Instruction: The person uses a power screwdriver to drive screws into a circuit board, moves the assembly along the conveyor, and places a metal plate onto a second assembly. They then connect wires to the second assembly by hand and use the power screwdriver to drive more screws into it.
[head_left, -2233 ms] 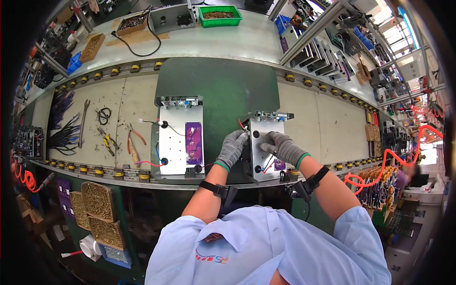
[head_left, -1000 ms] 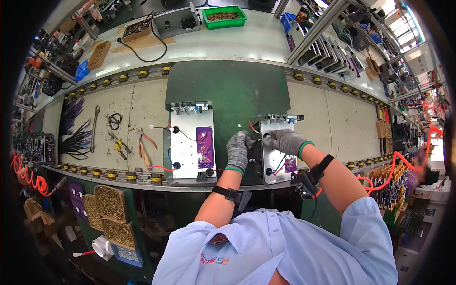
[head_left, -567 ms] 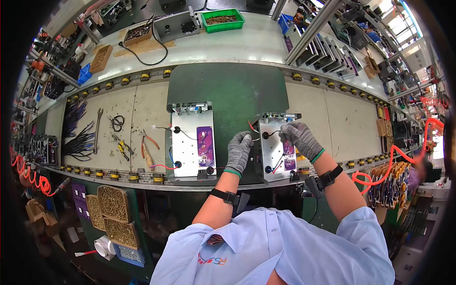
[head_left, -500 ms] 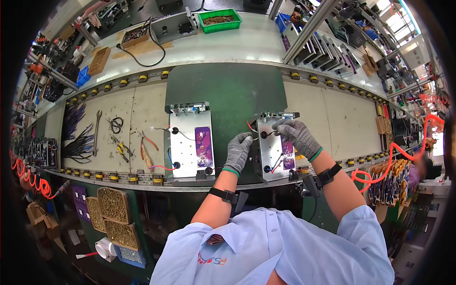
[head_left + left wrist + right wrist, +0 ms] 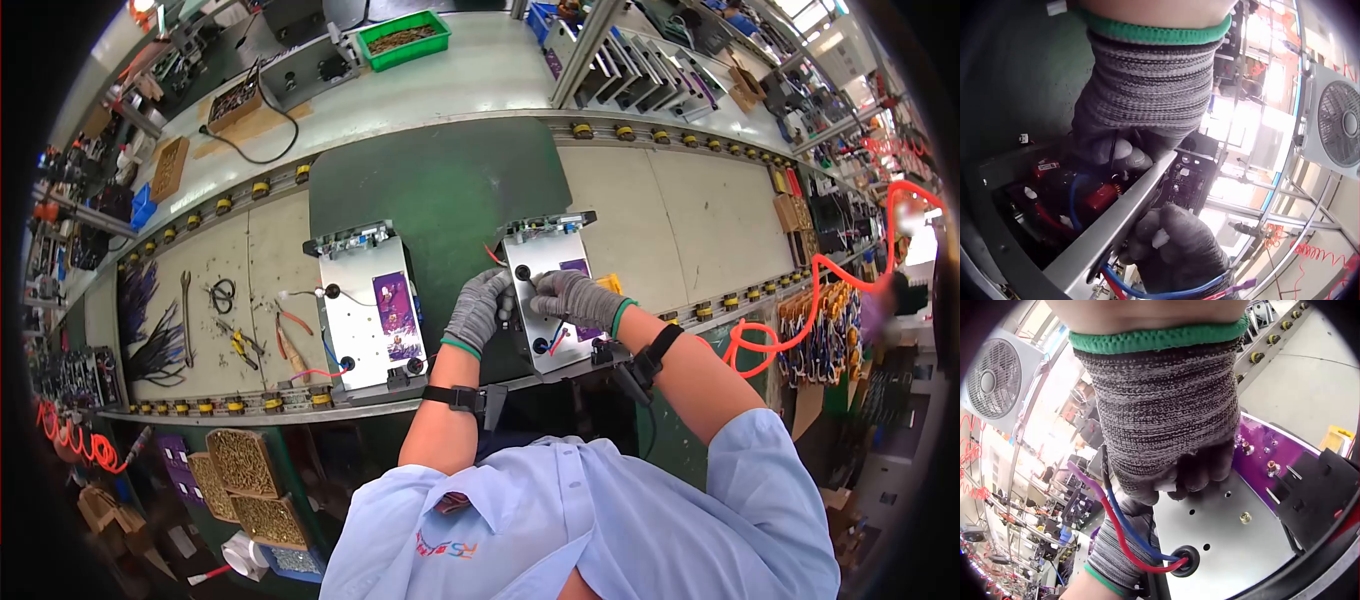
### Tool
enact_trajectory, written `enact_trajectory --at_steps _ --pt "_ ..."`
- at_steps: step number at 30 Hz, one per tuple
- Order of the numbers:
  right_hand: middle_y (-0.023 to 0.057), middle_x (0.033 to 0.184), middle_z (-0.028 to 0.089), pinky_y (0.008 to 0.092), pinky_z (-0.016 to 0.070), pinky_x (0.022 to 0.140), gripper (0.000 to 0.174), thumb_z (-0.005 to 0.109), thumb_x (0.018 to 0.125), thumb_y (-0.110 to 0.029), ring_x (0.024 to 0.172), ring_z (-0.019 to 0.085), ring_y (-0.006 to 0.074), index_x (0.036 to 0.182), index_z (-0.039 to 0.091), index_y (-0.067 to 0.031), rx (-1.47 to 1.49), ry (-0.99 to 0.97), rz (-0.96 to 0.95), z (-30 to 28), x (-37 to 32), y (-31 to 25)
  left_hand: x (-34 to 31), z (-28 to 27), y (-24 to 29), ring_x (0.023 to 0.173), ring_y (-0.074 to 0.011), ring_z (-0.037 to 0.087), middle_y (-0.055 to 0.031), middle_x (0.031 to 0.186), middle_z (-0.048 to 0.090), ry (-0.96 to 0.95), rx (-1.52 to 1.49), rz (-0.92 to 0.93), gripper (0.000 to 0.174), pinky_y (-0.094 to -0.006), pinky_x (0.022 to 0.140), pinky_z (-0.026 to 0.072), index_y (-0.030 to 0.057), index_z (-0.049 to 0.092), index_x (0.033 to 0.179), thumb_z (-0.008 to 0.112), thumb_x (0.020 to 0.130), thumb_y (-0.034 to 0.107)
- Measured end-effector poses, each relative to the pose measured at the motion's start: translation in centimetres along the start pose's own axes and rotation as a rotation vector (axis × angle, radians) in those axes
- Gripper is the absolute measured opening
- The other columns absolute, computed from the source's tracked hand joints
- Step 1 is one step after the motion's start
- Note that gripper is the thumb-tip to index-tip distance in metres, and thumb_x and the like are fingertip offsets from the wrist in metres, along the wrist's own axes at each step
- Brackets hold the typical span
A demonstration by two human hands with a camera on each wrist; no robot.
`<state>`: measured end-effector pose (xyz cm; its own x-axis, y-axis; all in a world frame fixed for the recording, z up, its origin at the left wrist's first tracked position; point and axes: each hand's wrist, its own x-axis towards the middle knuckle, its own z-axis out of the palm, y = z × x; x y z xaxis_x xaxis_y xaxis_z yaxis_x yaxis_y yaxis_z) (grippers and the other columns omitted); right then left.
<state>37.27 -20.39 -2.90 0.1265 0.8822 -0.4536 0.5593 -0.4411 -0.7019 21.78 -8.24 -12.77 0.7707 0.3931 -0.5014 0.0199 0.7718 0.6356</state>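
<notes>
Two metal units stand on the green board; the left unit (image 5: 355, 320) is untouched. At the right unit (image 5: 545, 325), my gloved left hand (image 5: 478, 308) is by the left side. In the left wrist view, that left hand (image 5: 1147, 94) has its fingers curled inside the open side, a thin black wire between them; its thumb is hidden. Over the top plate (image 5: 1216, 531), my right hand (image 5: 1169, 419) pinches a small white connector (image 5: 1165, 487). Red and blue wires (image 5: 1124, 531) come out of a black grommet (image 5: 1185, 561) beside it.
Pliers (image 5: 240, 345), a wrench (image 5: 187, 318) and dark wire bundles (image 5: 155, 350) lie on the left. Screw bins (image 5: 240, 462) stand at the lower left, a green bin (image 5: 403, 40) at the back. A red coiled hose (image 5: 820, 265) hangs at the right.
The head view has shifted and tilted. My right hand has come down and left from the raised position, close to the left hand, which now reaches against the unit's side.
</notes>
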Motion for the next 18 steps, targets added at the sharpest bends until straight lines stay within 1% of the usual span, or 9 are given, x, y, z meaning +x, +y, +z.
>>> enact_trajectory --at_steps 2,5,10,12,13,14,16,17,18 --pt "0.0182 0.1 0.067 0.0383 0.0504 0.083 0.036 0.067 0.09 -0.032 0.092 0.066 0.0298 0.103 0.066 0.0012 -0.035 0.001 0.001 0.4 0.5 0.8 0.2 0.0 0.4 0.051 -0.0133 0.053 -0.0014 0.069 0.059 -0.102 -0.045 -0.026 0.019 -0.0264 0.048 0.0445 0.0052 0.064 0.103 0.059 0.096 0.022" --pt "0.0176 0.096 0.068 0.0383 0.0506 0.081 0.035 0.068 0.089 -0.032 0.09 0.066 0.0302 0.099 0.066 0.0009 -0.087 0.02 -0.059 1.1 0.7 1.6 0.5 0.6 0.7 0.049 -0.0143 0.053 -0.0014 0.065 0.059 0.008 -0.214 -0.119 0.024 -0.0286 0.048 0.0451 0.008 0.065 0.101 0.064 0.093 0.031" --pt "0.0183 0.093 0.069 0.0401 0.0508 0.081 0.036 0.069 0.087 -0.034 0.087 0.067 0.0311 0.096 0.067 0.0002 -0.067 0.012 -0.018 1.2 1.2 2.0 2.1 1.5 1.3 0.05 -0.0124 0.053 0.0 0.066 0.062 0.097 -0.062 -0.146 0.033 -0.0287 0.046 0.0428 0.012 0.065 0.092 0.074 0.087 0.044" --pt "0.0186 0.094 0.07 0.0409 0.051 0.081 0.038 0.068 0.086 -0.037 0.087 0.068 0.0328 0.095 0.067 0.0002 -0.052 0.068 -0.075 1.4 1.2 2.1 2.2 2.9 2.0 0.043 -0.0128 0.046 0.0002 0.056 0.047 0.233 0.196 -0.144 0.041 -0.0305 0.042 0.0411 0.0108 0.06 0.084 0.078 0.083 0.048" --pt "0.0186 0.094 0.07 0.0409 0.051 0.081 0.038 0.068 0.086 -0.037 0.087 0.068 0.0328 0.095 0.067 0.0002 -0.045 0.073 -0.074 1.5 1.1 2.1 1.4 3.9 3.2 0.051 -0.0144 0.051 -0.0026 0.065 0.056 0.287 0.301 -0.212 0.048 -0.0324 0.048 0.0458 0.006 0.064 0.091 0.081 0.079 0.049" --pt "0.019 0.094 0.07 0.0416 0.0509 0.081 0.039 0.068 0.086 -0.038 0.087 0.067 0.0335 0.095 0.067 0.0 -0.094 0.084 -0.099 1.4 1.2 2.0 1.4 4.5 3.4 0.051 -0.0144 0.051 -0.0026 0.065 0.056 0.284 0.307 -0.215 0.048 -0.0324 0.048 0.0458 0.006 0.064 0.091 0.081 0.079 0.049" --pt "0.0193 0.095 0.07 0.0423 0.0507 0.081 0.041 0.067 0.086 -0.04 0.088 0.067 0.0343 0.095 0.068 -0.0001 -0.134 0.09 -0.121 1.2 1.0 1.7 1.4 5.3 3.0 0.063 -0.0178 0.058 -0.0076 0.081 0.064 0.243 0.323 -0.141 0.055 -0.0338 0.056 0.05 0.0017 0.066 0.104 0.082 0.079 0.048" --pt "0.0193 0.095 0.069 0.0425 0.0506 0.081 0.041 0.067 0.085 -0.04 0.087 0.067 0.0343 0.094 0.068 -0.0007 -0.115 0.051 -0.067 1.0 1.0 1.5 1.4 4.8 3.0 0.076 -0.0212 0.063 -0.0117 0.097 0.067 0.153 0.376 -0.148 0.059 -0.0357 0.065 0.0533 -0.0001 0.066 0.113 0.082 0.079 0.045" --pt "0.0193 0.094 0.069 0.0428 0.0505 0.08 0.041 0.067 0.085 -0.041 0.087 0.067 0.0343 0.094 0.069 -0.0013 -0.095 0.011 -0.012 0.9 0.9 1.2 1.4 4.3 3.1 0.076 -0.0212 0.063 -0.0117 0.097 0.067 0.159 0.378 -0.155 0.059 -0.0357 0.065 0.0533 -0.0001 0.066 0.113 0.082 0.079 0.045"
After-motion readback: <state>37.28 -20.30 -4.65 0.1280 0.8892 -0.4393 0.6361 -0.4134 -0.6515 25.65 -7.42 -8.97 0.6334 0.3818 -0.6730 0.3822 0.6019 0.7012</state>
